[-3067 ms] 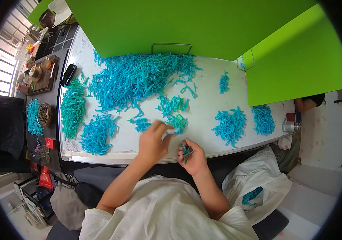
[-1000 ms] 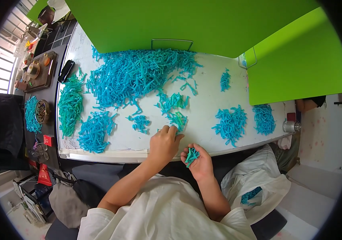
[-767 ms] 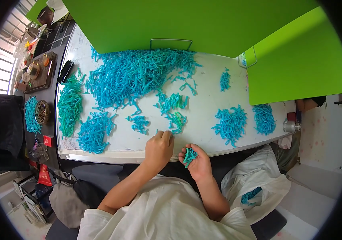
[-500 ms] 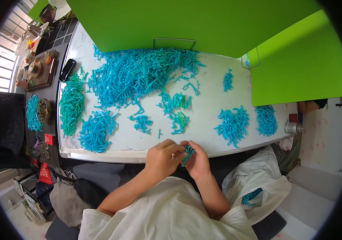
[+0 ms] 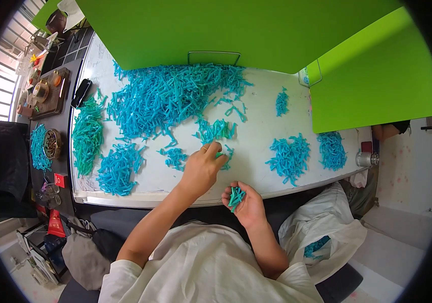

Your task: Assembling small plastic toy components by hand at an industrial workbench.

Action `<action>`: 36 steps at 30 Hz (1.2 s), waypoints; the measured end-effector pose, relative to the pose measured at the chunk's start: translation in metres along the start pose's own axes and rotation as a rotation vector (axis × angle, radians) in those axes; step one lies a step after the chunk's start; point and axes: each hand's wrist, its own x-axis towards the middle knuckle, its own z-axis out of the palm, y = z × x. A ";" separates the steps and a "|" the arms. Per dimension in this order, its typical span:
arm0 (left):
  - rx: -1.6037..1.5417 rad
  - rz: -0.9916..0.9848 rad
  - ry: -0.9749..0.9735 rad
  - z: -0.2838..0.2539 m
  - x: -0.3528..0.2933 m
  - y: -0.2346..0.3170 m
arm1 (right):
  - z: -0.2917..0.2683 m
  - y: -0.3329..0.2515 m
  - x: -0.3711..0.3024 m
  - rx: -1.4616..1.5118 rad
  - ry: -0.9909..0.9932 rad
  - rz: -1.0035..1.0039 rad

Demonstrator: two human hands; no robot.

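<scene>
My right hand (image 5: 248, 206) is cupped near the table's front edge, its fingers curled round a bunch of small teal plastic pieces (image 5: 236, 196). My left hand (image 5: 204, 167) reaches over a small pile of green pieces (image 5: 229, 157), its fingers bent down and together; the hand hides most of that pile and whatever is between the fingertips. Just beyond it lies a blue-green pile (image 5: 215, 130). Left of this hand is a little blue pile (image 5: 175, 158). The pieces are thin and stick-like, with short side branches.
A big blue heap (image 5: 160, 98) covers the back of the white table (image 5: 248, 136). More piles lie left (image 5: 87, 131) and right (image 5: 290, 157). Green panels (image 5: 200, 30) with metal handles overhang the far side. A white sack (image 5: 322, 212) stands at right. Another person's arm (image 5: 385, 132) shows far right.
My left hand has left my right hand and moved forward to the small green pile. The right hand stays near the edge, now showing the bunch in its palm. The view has shifted slightly.
</scene>
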 end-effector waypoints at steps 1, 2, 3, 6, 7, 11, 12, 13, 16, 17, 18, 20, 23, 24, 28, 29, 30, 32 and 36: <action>-0.017 -0.005 0.025 -0.002 -0.003 0.001 | 0.001 0.000 0.000 0.002 -0.001 0.000; -0.033 -0.010 0.051 -0.004 -0.006 0.001 | 0.003 0.000 -0.001 -0.018 0.000 -0.002; -0.032 -0.009 0.050 -0.007 -0.009 0.002 | 0.004 0.000 -0.001 -0.038 0.000 -0.003; -0.079 0.023 0.106 -0.024 -0.019 0.011 | -0.001 0.004 0.003 -0.023 -0.063 -0.029; -0.111 0.060 0.093 -0.032 -0.027 0.014 | 0.003 0.004 0.002 -0.023 -0.067 -0.027; -0.196 0.177 0.025 -0.049 -0.046 0.035 | 0.017 0.011 -0.001 -0.035 -0.045 0.071; -0.200 0.226 0.002 -0.049 -0.049 0.039 | 0.018 0.012 -0.001 -0.004 -0.074 0.110; -0.179 0.275 0.032 -0.046 -0.051 0.042 | 0.020 0.013 -0.004 -0.060 -0.070 0.141; -0.225 0.291 -0.060 -0.046 -0.053 0.045 | 0.015 0.013 0.003 -0.046 -0.115 0.202; -0.225 0.291 -0.059 -0.045 -0.052 0.044 | 0.018 0.013 0.003 -0.046 -0.114 0.202; -0.260 0.210 -0.009 -0.045 -0.050 0.042 | 0.023 0.014 0.002 -0.013 -0.003 0.169; -0.292 0.126 0.043 -0.042 -0.045 0.034 | 0.024 0.013 0.002 0.018 0.107 0.138; -0.047 -0.211 0.176 -0.018 -0.034 0.009 | 0.008 0.005 0.006 -0.002 -0.016 0.140; -0.019 -0.237 0.155 -0.013 -0.028 0.004 | 0.006 0.003 0.007 -0.004 -0.017 0.140; 0.084 -0.235 0.123 0.004 -0.010 0.002 | 0.003 0.000 0.007 0.001 -0.023 0.119; 0.082 -0.232 0.122 0.004 -0.007 0.002 | 0.003 0.000 0.007 -0.007 -0.007 0.112; 0.102 -0.239 0.088 0.003 -0.006 0.002 | 0.002 0.000 0.007 -0.005 -0.007 0.110; 0.119 -0.243 0.051 0.003 -0.004 0.003 | 0.001 0.002 0.007 -0.024 -0.012 0.109; 0.112 -0.245 -0.018 0.006 -0.005 -0.001 | 0.001 0.003 0.006 -0.036 -0.019 0.118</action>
